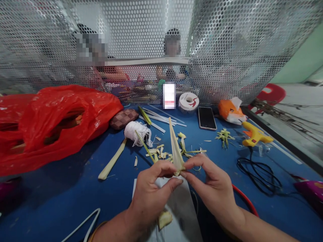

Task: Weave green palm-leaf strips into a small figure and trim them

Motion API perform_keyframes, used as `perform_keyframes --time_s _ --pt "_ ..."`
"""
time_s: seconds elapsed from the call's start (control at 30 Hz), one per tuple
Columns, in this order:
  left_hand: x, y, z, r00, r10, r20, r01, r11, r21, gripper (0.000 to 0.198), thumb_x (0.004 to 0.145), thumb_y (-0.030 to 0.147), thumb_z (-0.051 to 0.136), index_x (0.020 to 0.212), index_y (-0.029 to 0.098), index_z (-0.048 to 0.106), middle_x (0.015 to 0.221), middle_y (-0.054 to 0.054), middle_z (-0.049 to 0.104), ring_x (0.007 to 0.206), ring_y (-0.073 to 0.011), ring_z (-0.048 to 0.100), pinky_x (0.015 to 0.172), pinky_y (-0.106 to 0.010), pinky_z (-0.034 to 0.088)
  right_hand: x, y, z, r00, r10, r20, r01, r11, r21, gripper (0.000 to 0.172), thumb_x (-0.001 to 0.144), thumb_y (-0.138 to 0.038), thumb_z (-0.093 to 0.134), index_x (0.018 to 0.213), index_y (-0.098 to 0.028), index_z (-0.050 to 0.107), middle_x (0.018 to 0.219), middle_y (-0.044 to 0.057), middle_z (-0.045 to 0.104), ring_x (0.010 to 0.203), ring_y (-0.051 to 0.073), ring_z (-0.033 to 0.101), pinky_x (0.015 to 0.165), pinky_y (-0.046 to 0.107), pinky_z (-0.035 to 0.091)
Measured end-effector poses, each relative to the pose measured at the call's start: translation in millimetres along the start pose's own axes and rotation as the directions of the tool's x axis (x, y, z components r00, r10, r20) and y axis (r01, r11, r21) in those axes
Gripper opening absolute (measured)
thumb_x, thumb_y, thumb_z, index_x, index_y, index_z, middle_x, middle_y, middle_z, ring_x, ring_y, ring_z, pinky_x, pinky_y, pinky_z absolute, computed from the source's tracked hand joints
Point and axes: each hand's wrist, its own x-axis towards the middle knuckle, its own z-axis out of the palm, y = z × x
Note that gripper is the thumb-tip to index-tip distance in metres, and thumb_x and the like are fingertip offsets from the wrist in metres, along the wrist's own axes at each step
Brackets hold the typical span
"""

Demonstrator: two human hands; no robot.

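Note:
Both hands meet over the near middle of the blue table. My left hand and my right hand pinch the lower end of a folded pale green palm leaf strip, which points up and away from me. A thin green stem sticks out to the upper left from my left fingers. Below the hands lies a grey sheet. Leaf scraps litter the table just beyond the hands.
A red plastic bag fills the left side. Nearby lie a white thread bundle, a leaf strip, a checked pouch, tape roll, phone, yellow glue gun with black cord, and an orange fox figure. People sit behind the perforated screen.

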Motion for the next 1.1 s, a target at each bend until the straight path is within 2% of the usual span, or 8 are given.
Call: perform_keyframes --time_s 0.17,0.37,0.47,0.53,0.67,0.87,0.97,1.1 --pt "1 3 -2.0 1.000 0.012 -0.013 -0.011 0.998 0.068 0.007 0.076 0.018 0.075 0.076 0.023 0.070 0.073 0.002 0.071 0.069 -0.0131 0.065 0.068 -0.024 0.049 -1 1 0 1.000 -0.022 0.014 0.022 1.000 -0.004 0.013 0.083 -0.012 0.068 0.086 -0.024 0.065 0.078 -0.004 0.066 0.073 0.013 0.062 0.067 0.025 0.047" --pt "1 2 -0.6 0.991 -0.134 -0.028 0.128 0.981 -0.146 0.014 0.074 0.021 0.075 0.067 0.020 0.063 0.063 0.003 0.066 0.059 -0.0099 0.059 0.058 -0.021 0.045 -2 -1 0 0.998 -0.047 0.045 0.046 0.999 0.026 0.016 0.084 -0.010 0.067 0.091 -0.025 0.065 0.081 -0.003 0.066 0.075 0.013 0.062 0.066 0.026 0.048" --pt "2 -1 0.9 0.961 -0.275 0.018 0.266 0.909 -0.322 0.019 0.071 0.023 0.078 0.077 0.019 0.061 0.064 0.002 0.070 0.059 -0.0100 0.061 0.059 -0.021 0.044 -2 -1 -1 0.997 -0.039 0.068 0.037 0.999 0.033 0.015 0.086 -0.011 0.067 0.092 -0.024 0.064 0.082 -0.003 0.066 0.076 0.014 0.062 0.067 0.027 0.049" --pt "4 -2 1.5 0.936 -0.349 0.050 0.338 0.847 -0.410 0.030 0.068 0.024 0.081 0.090 0.020 0.061 0.063 0.002 0.071 0.060 -0.0103 0.063 0.060 -0.020 0.044 -2 1 -1 0.996 -0.034 0.079 0.032 0.999 0.023 0.015 0.086 -0.012 0.068 0.093 -0.024 0.063 0.083 -0.002 0.066 0.077 0.014 0.063 0.068 0.028 0.049" --pt "6 -1 2.2 0.897 -0.436 0.070 0.415 0.778 -0.471 0.043 0.063 0.022 0.084 0.102 0.017 0.064 0.060 0.001 0.071 0.058 -0.0102 0.063 0.063 -0.021 0.045 2 3 -4 0.986 -0.126 0.110 0.130 0.991 -0.030 0.014 0.086 -0.012 0.067 0.092 -0.023 0.061 0.081 -0.003 0.067 0.075 0.014 0.062 0.072 0.030 0.047" --pt "6 6 2.4 0.872 -0.472 0.130 0.467 0.724 -0.508 0.019 0.059 0.021 0.082 0.071 0.013 0.070 0.064 -0.002 0.072 0.058 -0.0098 0.061 0.064 -0.022 0.047 5 -1 -8 0.931 -0.300 0.207 0.336 0.927 -0.165 0.019 0.089 -0.004 0.057 0.088 -0.022 0.062 0.075 -0.002 0.066 0.068 0.013 0.060 0.081 0.035 0.046" --pt "8 8 2.1 0.854 -0.501 0.143 0.494 0.691 -0.528 0.019 0.057 0.020 0.083 0.070 0.013 0.070 0.063 -0.002 0.071 0.057 -0.0099 0.061 0.062 -0.022 0.047 6 -3 -9 0.910 -0.345 0.229 0.395 0.890 -0.230 0.020 0.089 -0.005 0.052 0.088 -0.023 0.062 0.073 -0.001 0.066 0.064 0.014 0.059 0.079 0.036 0.048" --pt "9 9 1.7 0.839 -0.514 0.178 0.519 0.658 -0.545 0.021 0.056 0.021 0.084 0.069 0.013 0.070 0.061 -0.002 0.070 0.056 -0.0100 0.061 0.062 -0.022 0.047 8 -6 -8 0.905 -0.349 0.243 0.409 0.870 -0.276 0.021 0.092 -0.010 0.050 0.085 -0.024 0.064 0.069 -0.001 0.067 0.060 0.014 0.060 0.074 0.036 0.051"
